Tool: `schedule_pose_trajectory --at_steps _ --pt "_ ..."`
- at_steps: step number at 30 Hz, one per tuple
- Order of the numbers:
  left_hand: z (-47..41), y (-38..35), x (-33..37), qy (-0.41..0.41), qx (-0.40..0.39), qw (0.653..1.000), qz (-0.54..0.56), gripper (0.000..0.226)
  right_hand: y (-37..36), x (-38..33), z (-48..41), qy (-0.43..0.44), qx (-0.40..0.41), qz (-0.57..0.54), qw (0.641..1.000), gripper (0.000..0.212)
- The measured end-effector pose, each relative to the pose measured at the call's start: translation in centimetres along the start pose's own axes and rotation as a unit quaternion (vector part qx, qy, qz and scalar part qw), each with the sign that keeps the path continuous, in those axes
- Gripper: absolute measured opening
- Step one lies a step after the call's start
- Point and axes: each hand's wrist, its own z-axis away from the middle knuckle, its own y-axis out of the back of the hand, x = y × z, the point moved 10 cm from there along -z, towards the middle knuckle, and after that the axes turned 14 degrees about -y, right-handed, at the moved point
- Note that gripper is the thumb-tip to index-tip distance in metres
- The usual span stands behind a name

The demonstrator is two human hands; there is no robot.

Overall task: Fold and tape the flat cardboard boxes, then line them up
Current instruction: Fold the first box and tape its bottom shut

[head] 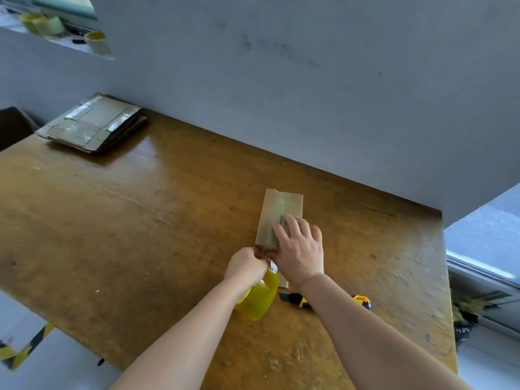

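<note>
Cardboard box (277,218) lies under the right hand (299,250), which presses flat on its top, fingers straight. At the box's near edge the left hand (247,264) pinches the yellow tape roll (259,298). The right forearm half hides a utility knife (302,301), and a flat cardboard stack (95,126) sits at the table's (140,220) far corner.
</note>
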Motion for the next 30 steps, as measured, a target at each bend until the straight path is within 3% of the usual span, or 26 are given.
schedule_pose_trajectory --at_steps 4,6,11,15,18,20,26,30 --pt "0.6 -0.9 -0.8 0.025 -0.076 0.994 -0.074 0.018 -0.3 -0.3 -0.1 -0.009 -0.027 0.012 1.0 0.062" --pt "1.1 -0.6 -1.2 0.025 -0.079 0.991 -0.109 0.019 -0.4 -0.4 0.0 -0.014 -0.049 -0.002 0.999 0.061" --pt "1.6 0.8 0.7 -0.089 -0.077 0.972 -0.203 0.014 -0.6 -0.4 0.2 -0.027 -0.102 -0.039 0.994 0.06" --pt "3.6 -0.8 2.0 -0.218 -0.122 0.902 -0.353 0.029 -0.6 0.2 0.5 -0.029 -0.14 -0.053 0.988 0.065" --pt "5.6 -4.0 0.2 -0.259 -0.225 0.848 -0.404 0.034 -0.6 0.4 0.8 -0.028 -0.149 -0.073 0.986 0.07" --pt "6.4 -5.1 -0.7 -0.274 -0.251 0.832 -0.412 0.032 -0.5 0.7 0.9 -0.035 -0.144 -0.098 0.984 0.073" --pt "7.6 -5.1 2.0 -0.417 -0.141 0.742 -0.506 0.043 -0.3 1.5 1.4 -0.06 -0.121 -0.105 0.985 0.061" --pt "7.9 -5.4 1.9 -0.459 -0.142 0.734 -0.48 0.042 -0.7 1.9 1.8 -0.08 -0.142 -0.108 0.981 0.064"
